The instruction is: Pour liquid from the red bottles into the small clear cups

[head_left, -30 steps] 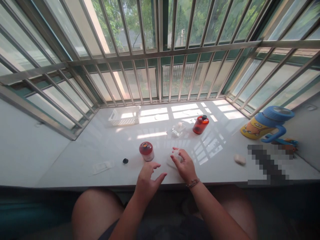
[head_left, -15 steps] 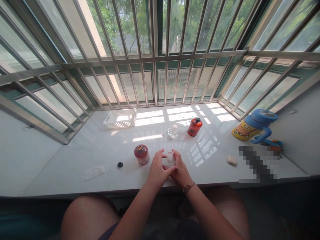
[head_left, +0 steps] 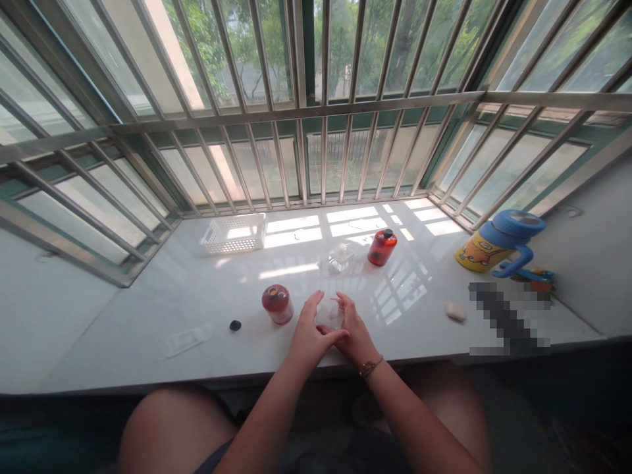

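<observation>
The left hand (head_left: 312,331) and the right hand (head_left: 355,331) are together, both curled around a small clear, colourless container (head_left: 329,316) standing between them near the middle of the counter's front edge (head_left: 237,370). The left hand holds its left side and the right hand its right side, with the left thumb reaching across the near side to the right hand. The container's lower part is hidden by the hands.

Just left of the left hand stands a rounded, translucent red bottle (head_left: 277,305) with an uncapped neck; a small black cap (head_left: 235,325) lies further left. Beyond the hands, toward the counter's back edge, sit a second clear container (head_left: 340,257) and a translucent red bottle with a black top (head_left: 382,249).
</observation>
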`<state>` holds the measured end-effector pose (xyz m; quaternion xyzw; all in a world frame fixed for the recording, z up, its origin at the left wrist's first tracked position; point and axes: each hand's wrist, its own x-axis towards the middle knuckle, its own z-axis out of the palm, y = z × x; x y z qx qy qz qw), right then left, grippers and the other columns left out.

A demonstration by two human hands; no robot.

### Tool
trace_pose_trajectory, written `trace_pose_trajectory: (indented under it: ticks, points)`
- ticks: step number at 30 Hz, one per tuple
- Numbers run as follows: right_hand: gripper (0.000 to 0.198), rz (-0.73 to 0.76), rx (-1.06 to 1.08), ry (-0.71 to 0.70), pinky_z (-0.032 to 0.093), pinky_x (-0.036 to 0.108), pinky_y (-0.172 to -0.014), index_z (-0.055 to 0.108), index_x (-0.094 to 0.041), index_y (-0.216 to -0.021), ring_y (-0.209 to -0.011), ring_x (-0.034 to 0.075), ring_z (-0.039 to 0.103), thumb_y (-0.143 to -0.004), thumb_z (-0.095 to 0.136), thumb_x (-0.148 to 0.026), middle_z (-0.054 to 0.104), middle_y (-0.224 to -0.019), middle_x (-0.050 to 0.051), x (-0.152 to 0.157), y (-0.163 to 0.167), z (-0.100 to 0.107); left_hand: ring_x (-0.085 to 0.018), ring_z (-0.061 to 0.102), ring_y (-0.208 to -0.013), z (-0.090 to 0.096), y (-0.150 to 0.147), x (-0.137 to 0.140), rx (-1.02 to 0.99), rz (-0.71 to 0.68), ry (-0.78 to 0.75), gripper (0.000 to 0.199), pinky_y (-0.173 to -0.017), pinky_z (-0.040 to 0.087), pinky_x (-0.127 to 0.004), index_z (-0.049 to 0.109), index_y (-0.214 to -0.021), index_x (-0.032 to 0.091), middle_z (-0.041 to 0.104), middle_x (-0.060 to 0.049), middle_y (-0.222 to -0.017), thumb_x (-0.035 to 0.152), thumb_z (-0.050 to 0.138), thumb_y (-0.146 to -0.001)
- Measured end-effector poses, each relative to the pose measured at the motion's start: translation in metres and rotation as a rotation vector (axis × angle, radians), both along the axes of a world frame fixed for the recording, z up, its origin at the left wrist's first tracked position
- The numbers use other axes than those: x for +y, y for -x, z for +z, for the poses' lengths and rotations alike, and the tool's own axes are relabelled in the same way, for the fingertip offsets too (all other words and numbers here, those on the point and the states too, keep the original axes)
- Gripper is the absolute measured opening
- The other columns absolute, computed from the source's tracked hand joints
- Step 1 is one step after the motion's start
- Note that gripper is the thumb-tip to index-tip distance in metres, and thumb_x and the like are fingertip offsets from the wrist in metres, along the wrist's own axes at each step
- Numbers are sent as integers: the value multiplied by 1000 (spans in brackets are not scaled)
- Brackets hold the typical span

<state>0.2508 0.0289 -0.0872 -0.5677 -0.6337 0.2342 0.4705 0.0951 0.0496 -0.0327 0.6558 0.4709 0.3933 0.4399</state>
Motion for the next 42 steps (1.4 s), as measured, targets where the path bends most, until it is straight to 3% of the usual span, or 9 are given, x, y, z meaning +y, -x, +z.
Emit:
trace_pose_trajectory:
  ticks: [4,12,16,21,25,30,33,39,42]
  points:
    - [90,-1,8,6,59,56,-107,30,-26,-158,-124,34,68,-87,83,-41,61,-142,17,0,0,1,-36,53,-147,1,0,0,-18,11,24,66,-126,39,-59,62,-117,23,52,-15,-159,32,101,-64]
    - [91,-10,-8,3,59,55,-107,32,-23,-158,-126,35,67,-86,84,-41,60,-142,19,0,0,2,-36,48,-151,7,0,-1,-8,-16,9,69,-126,39,-59,63,-125,25,50,-14,-161,34,99,-67]
    - [87,11,-20,-24,56,56,-112,36,-23,-157,-132,35,64,-86,83,-38,59,-145,19,2,0,3,-36,50,-150,7,-1,-2,-21,-14,21,84,-124,42,-60,55,-139,26,51,-16,-159,35,99,-69]
    - [80,23,-25,-46,57,57,-110,40,-24,-153,-129,34,64,-88,82,-37,59,-143,18,3,-1,5,-33,57,-142,5,-1,-2,2,9,-6,64,-121,45,-58,59,-120,23,57,-14,-151,31,98,-69]
    - [75,35,-25,-60,57,56,-110,43,-25,-151,-127,33,64,-88,82,-38,60,-139,15,3,-1,6,-34,53,-147,5,0,-3,-12,-11,-1,75,-122,45,-58,57,-131,25,55,-14,-155,32,98,-69]
    - [66,34,-17,-66,58,54,-108,49,-24,-144,-124,33,65,-88,82,-39,60,-139,15,2,-1,7,-33,57,-142,5,0,-3,-26,17,8,62,-121,45,-57,59,-117,24,57,-13,-151,28,97,-69]
    - [63,39,-7,-67,59,55,-107,51,-24,-141,-124,33,66,-88,82,-39,61,-138,15,2,-1,7,-32,56,-143,7,-1,-1,-19,-8,-11,67,-122,46,-56,59,-130,25,57,-13,-152,28,95,-73]
    - [51,26,-23,-70,57,56,-109,55,-24,-130,-125,33,65,-87,82,-34,62,-133,13,4,1,11,-29,61,-136,16,-1,5,41,-3,-144,17,-121,46,-54,74,-113,23,64,-11,-143,25,69,-96]
    - [50,34,-33,-56,57,55,-109,54,-24,-131,-124,32,64,-89,80,-35,62,-131,13,4,1,13,-29,62,-135,20,1,9,46,31,-200,15,-121,46,-54,75,-111,24,66,-11,-141,29,67,-99]
